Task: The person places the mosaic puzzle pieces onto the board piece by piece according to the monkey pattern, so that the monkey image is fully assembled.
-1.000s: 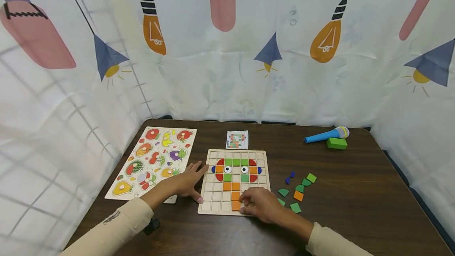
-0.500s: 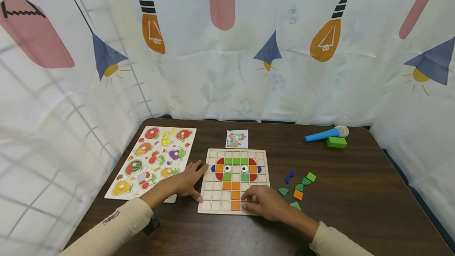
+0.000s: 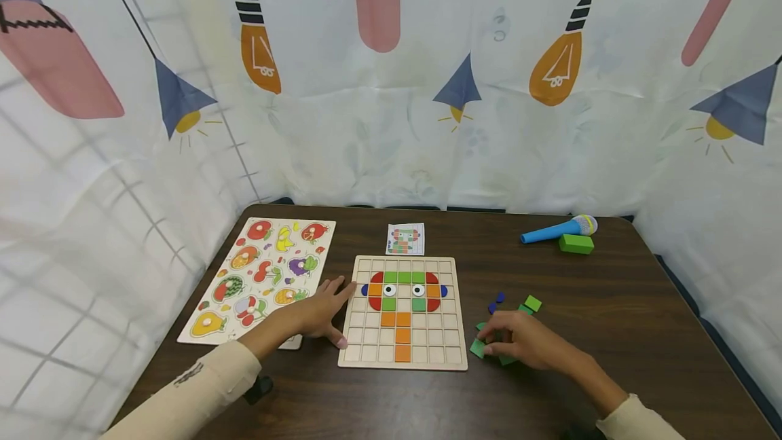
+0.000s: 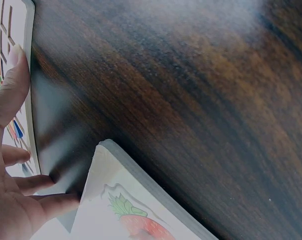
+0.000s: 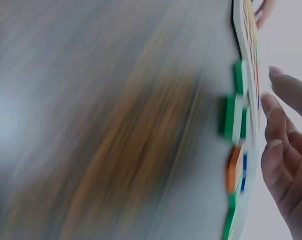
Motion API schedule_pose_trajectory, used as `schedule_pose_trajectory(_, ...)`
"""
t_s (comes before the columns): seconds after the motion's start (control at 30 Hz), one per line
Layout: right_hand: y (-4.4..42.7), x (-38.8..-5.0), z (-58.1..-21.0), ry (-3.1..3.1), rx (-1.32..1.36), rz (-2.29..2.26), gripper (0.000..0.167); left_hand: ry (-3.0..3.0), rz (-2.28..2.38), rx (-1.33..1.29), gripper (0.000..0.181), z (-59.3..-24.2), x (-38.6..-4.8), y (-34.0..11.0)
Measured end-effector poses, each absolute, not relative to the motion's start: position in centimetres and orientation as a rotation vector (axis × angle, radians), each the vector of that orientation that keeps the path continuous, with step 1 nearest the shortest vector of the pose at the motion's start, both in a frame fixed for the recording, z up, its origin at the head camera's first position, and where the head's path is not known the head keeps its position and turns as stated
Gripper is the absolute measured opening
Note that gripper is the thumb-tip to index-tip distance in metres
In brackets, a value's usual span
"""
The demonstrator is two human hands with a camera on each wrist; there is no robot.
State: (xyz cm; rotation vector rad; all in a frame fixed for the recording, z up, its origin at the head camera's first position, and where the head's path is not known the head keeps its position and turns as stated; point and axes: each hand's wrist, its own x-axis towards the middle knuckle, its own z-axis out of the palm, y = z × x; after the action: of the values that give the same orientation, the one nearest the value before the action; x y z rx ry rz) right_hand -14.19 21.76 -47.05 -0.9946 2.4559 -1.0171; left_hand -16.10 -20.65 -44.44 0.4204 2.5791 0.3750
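Gridded board (image 3: 435, 338), pale, partly filled.
On my feed I find it mid-table (image 3: 427, 399), its squares holding orange, green, red and blue blocks (image 3: 403, 335) and two eye pieces (image 3: 389, 290). The left hand (image 3: 320, 311), spread, touches its left edge; the right hand (image 3: 522, 339), thumb and fingers parted, grips nothing, over loose green blocks (image 3: 477, 349) at right.

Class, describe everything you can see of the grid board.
The grid board looks wooden, pale and squarish, ruled into small cells. It lies flat on the dark table. Coloured pieces and two eyes form a face, with orange squares running below it; many cells are bare. The left hand touches its left edge.
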Motion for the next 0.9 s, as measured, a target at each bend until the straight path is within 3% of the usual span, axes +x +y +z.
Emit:
schedule_pose_trajectory(0.27, 25.2, -13.8, -47.4, 2.452, -0.948, -0.982, 0.026, 2.574, 0.383, 0.425, 0.11, -44.4, -16.0, -20.7)
schedule_pose_trajectory(0.9, 25.1, -12.6, -48.2, 2.596, -0.915, -0.844, 0.038, 2.579, 0.374, 0.435, 0.11, -44.5, -16.1, -20.7)
